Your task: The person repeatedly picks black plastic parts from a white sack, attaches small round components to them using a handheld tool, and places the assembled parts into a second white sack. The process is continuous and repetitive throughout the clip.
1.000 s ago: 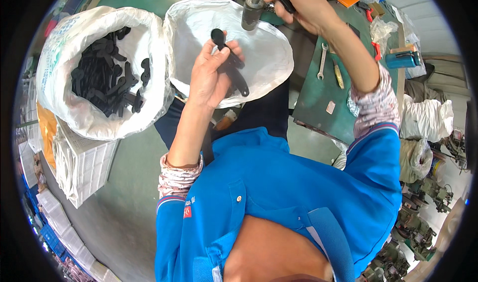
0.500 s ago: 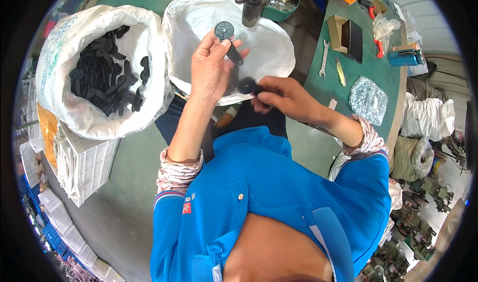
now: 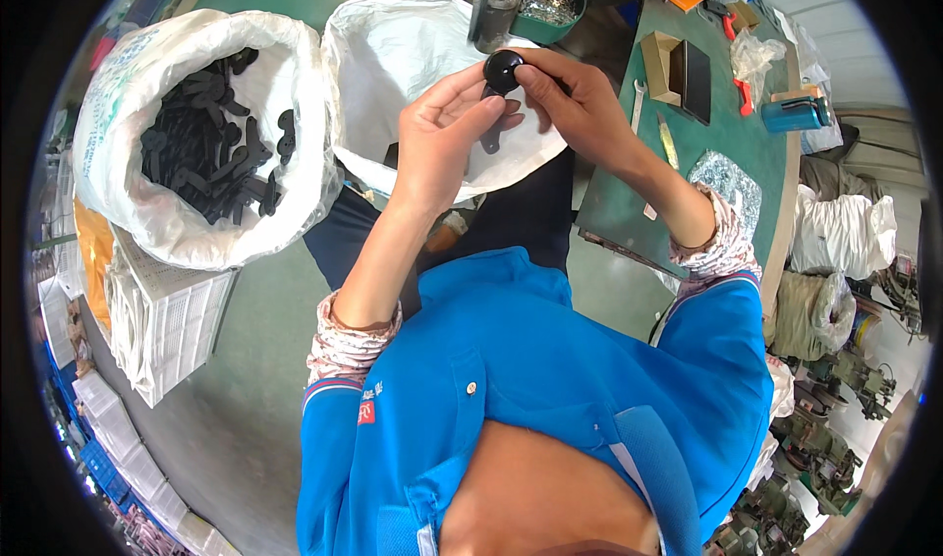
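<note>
Right between the two hands sits a small black part [image 3: 501,73] with a round head and a narrow stem hanging below it, held up over the open mouth of a nearly empty white sack [image 3: 393,55]. The left hand [image 3: 442,143] rises from a bent forearm, palm turned toward the person, its thumb and fingers curled and pinching the stem side of the part. The right hand [image 3: 575,104] reaches in from the right with the wrist bent, its fingertips pressed on the round head. To the left stands a second white sack [image 3: 128,193] filled with many similar black parts [image 3: 206,158]. To the right, the green desk [image 3: 756,153] carries a wrench [image 3: 637,104] and a blue container [image 3: 796,114].
</note>
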A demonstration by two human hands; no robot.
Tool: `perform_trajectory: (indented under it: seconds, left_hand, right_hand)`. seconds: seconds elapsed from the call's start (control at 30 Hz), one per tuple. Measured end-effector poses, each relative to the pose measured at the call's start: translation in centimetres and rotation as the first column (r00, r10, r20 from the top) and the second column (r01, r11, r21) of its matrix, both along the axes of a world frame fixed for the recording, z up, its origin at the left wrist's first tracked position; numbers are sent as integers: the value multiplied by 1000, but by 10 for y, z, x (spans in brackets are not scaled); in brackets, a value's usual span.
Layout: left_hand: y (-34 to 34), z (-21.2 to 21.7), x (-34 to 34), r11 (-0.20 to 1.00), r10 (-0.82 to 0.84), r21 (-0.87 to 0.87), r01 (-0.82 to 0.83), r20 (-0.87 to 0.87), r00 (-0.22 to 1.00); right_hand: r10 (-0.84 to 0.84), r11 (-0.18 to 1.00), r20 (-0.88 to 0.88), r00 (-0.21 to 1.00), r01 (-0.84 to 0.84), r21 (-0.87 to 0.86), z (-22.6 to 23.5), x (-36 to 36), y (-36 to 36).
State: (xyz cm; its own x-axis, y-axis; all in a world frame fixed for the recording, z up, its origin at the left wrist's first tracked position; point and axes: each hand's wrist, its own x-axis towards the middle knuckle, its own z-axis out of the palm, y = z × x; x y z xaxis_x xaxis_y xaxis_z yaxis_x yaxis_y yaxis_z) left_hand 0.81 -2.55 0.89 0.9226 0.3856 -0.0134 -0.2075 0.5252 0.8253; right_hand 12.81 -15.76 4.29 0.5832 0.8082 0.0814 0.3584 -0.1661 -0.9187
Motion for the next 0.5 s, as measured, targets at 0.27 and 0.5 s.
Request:
perform_trajectory:
  seconds: [0.27, 0.5]
  left_hand:
    - [0, -1, 0, 999, 28, -45, -27, 16, 999]
    - [12, -13, -10, 996, 71, -44, -74, -65, 995]
  right_hand:
    - [-89, 966, -177, 980, 128, 225, 53, 49, 34]
    - [-77, 990, -353, 933, 112, 80, 86, 87, 68]
